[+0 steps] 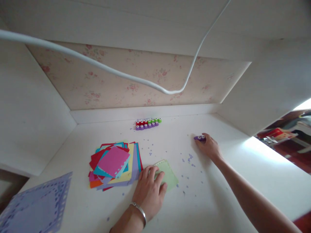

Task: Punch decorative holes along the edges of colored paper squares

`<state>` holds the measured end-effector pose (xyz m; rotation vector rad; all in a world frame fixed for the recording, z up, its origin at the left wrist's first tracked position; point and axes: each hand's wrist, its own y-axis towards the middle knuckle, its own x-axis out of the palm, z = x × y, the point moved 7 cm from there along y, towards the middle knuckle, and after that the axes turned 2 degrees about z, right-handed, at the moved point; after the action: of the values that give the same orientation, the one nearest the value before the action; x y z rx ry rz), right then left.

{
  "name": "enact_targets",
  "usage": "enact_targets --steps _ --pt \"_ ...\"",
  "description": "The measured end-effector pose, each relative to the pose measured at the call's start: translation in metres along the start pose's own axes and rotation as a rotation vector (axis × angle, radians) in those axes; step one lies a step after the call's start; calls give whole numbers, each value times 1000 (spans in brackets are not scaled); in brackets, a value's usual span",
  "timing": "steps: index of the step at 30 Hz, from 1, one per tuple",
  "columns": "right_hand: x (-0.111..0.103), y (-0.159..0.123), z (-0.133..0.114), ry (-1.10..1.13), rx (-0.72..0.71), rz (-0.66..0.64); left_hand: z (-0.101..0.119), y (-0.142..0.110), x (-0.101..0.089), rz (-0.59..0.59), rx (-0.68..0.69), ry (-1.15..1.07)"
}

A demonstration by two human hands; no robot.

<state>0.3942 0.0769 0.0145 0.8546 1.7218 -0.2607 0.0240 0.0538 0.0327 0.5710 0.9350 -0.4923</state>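
My left hand (150,187), with a silver bracelet at the wrist, rests over the left side of a light green paper sheet (170,176). Its fingers are apart and lie on the sheet, which has small punched holes along its far edge. Further right, my right hand (210,147) has its fingers closed around small purple craft punches (199,138) on the tabletop. Part of the punches is hidden by the fingers. Near the back wall stands a cluster of red, green and purple craft punches (147,124) in rows.
A stack of coloured paper (115,161) lies left of my left hand. A lilac sheet with punched borders (36,205) is at the front left. Purple paper bits (190,158) are scattered over the white table (175,210). A white cable (126,76) hangs across the upper view.
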Motion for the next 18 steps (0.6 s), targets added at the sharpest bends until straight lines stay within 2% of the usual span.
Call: enact_targets --steps 2,5,10,14,18 --pt "9 -2 -30 16 -75 -15 0 0 0 -1 -3 -9" --pt "27 -4 -89 52 -218 -78 -1 0 1 -6 -16 -16" --pt "54 4 -171 103 -301 -104 -4 1 4 -46 -31 -17" --pt "70 17 -206 127 -291 -119 -6 -1 5 -59 -20 -19" --pt "77 26 -221 152 -272 -149 -8 -3 8 -60 -10 -20"
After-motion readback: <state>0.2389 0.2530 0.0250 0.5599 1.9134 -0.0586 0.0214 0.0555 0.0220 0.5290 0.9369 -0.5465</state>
